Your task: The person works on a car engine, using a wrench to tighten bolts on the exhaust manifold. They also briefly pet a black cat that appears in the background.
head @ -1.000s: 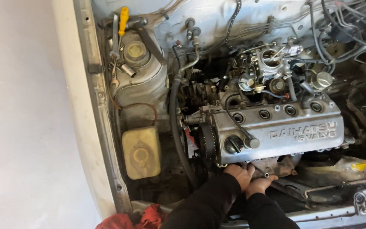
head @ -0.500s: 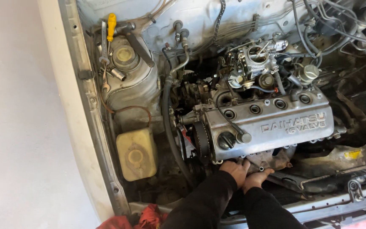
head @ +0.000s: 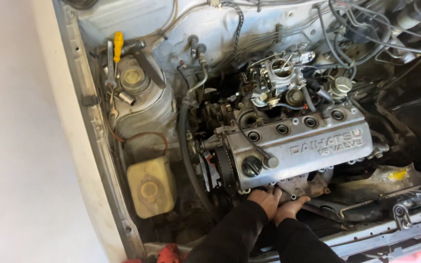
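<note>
Reservoir point(head: 151, 187) left of engine point(head: 298, 146); hands point(head: 276, 204) below

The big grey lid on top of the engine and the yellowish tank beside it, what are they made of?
The engine cover looks like cast metal, probably aluminium: dull silver-grey, slightly rough, with raised lettering and grime. The yellowish tank looks like plastic: cloudy, smooth, with rounded moulded corners and a round cap, discoloured and dusty. The left hand and right hand press on a rusty-brown part below the cover, likely iron.
</note>
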